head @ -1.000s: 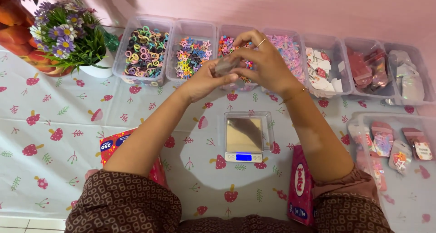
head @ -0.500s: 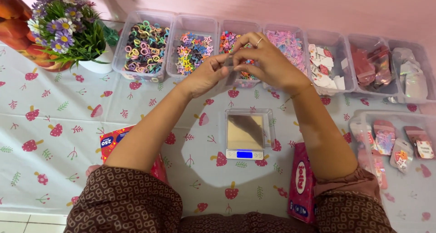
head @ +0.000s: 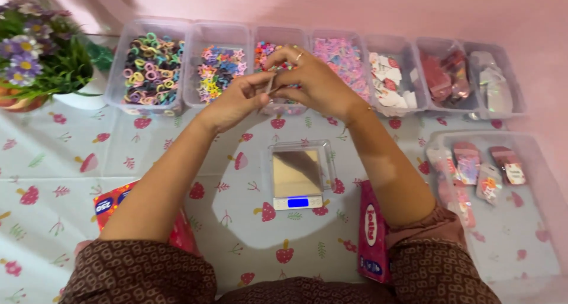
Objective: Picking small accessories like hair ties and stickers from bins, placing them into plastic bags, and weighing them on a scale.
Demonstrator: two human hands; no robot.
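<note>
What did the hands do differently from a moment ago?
Very little. The left hand and right hand stayed together over the row of clear bins, pinching a small thin item between the fingertips; they only shifted slightly. Nothing was picked up or let go. The small scale, the flower pot and the pink packets stayed put.

Single head-worn view, looking steeply down onto the tabletop (head: pixel 71 179) from close above. Faces forward toward the row of clear bins (head: pixel 219 67) beyond the small scale (head: pixel 297 177), pink wall behind them. Forearms entering from the lower edge, nearer than the scale. No second view to overlap.
</note>
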